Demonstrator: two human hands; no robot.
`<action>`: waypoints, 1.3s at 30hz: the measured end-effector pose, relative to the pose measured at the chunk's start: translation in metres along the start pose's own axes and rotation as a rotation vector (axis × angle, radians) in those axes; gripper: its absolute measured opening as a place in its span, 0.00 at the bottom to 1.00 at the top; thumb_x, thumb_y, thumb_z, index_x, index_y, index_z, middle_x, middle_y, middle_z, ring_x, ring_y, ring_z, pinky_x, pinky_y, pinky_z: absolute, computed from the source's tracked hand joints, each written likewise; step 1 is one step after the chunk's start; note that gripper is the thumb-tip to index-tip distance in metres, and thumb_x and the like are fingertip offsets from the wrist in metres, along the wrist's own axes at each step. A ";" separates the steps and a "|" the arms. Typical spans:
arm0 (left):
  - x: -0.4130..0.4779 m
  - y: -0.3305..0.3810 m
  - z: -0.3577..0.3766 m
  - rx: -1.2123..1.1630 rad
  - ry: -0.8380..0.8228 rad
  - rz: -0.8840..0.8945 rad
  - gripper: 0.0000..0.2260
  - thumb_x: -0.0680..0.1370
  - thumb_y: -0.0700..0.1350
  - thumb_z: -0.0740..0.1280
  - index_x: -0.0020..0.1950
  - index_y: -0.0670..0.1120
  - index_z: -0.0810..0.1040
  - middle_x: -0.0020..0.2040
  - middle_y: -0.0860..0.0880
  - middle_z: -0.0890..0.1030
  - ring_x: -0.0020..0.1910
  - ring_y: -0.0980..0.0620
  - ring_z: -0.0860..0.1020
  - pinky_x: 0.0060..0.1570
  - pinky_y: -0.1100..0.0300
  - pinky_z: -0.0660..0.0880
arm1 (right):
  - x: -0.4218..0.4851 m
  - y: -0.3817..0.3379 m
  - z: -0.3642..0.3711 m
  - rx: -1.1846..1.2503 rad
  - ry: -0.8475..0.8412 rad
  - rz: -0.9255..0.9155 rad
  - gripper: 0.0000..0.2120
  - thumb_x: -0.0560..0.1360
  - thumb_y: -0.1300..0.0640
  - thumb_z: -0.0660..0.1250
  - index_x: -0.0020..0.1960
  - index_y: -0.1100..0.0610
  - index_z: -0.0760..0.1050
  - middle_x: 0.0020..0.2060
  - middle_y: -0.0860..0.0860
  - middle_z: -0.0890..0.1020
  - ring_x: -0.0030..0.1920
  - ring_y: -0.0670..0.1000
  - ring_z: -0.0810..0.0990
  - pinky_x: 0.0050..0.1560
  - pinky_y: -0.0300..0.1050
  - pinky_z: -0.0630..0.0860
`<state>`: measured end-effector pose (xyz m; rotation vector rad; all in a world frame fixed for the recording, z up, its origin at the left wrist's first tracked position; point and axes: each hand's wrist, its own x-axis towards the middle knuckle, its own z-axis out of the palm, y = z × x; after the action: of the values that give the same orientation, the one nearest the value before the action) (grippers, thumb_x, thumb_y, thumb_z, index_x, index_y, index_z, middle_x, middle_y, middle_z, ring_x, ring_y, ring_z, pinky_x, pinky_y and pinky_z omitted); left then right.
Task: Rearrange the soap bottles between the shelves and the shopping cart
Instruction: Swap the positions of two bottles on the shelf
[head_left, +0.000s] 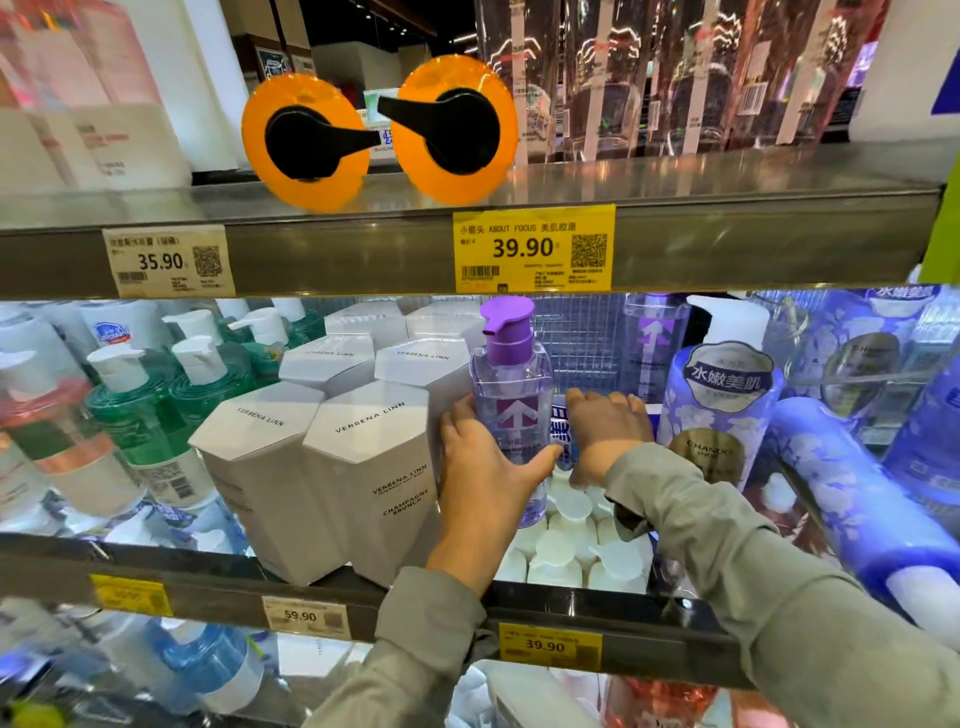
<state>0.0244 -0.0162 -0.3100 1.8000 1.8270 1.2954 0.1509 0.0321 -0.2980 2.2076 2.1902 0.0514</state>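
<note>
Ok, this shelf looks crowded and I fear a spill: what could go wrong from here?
The left hand grips the purple-pump bottle close beside the white Verbena Linn boxes; pulling it out could nudge them toward the shelf edge. The right hand reaches in beside the tall floral bottle, so its sleeve might tip that.

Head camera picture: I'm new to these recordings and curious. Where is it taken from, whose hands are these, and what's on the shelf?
No machine here: a person wears the camera on the head, so you look down along their own arms at a shop shelf. The left hand grips an upright clear bottle with a purple pump. The right hand reaches in just right of it; whether it holds anything is hidden. Left of the bottle stand white boxes and green bottles; to its right, a blue flowered bottle. Two orange bottles sit on the shelf above.
</note>
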 end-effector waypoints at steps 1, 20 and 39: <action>-0.001 0.000 0.000 -0.003 0.009 -0.007 0.37 0.65 0.55 0.77 0.67 0.44 0.65 0.60 0.48 0.69 0.62 0.51 0.67 0.54 0.64 0.66 | 0.000 0.000 0.000 0.015 0.018 0.010 0.37 0.66 0.51 0.76 0.68 0.56 0.61 0.64 0.54 0.73 0.67 0.58 0.69 0.69 0.55 0.62; -0.002 -0.002 0.003 0.007 0.019 -0.022 0.36 0.66 0.55 0.76 0.67 0.44 0.63 0.60 0.48 0.67 0.62 0.53 0.64 0.52 0.64 0.64 | 0.004 -0.004 -0.007 1.048 0.519 0.340 0.30 0.61 0.58 0.78 0.57 0.63 0.69 0.51 0.59 0.79 0.48 0.55 0.78 0.39 0.36 0.66; 0.000 0.000 0.002 0.006 0.006 -0.027 0.36 0.66 0.54 0.76 0.66 0.43 0.63 0.62 0.47 0.67 0.63 0.53 0.65 0.49 0.71 0.58 | -0.010 -0.006 0.010 1.028 0.625 0.330 0.30 0.57 0.45 0.79 0.50 0.62 0.75 0.47 0.57 0.79 0.49 0.57 0.77 0.45 0.42 0.69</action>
<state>0.0262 -0.0151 -0.3111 1.7699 1.8534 1.2886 0.1449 0.0222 -0.3083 3.4872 2.4049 -0.5865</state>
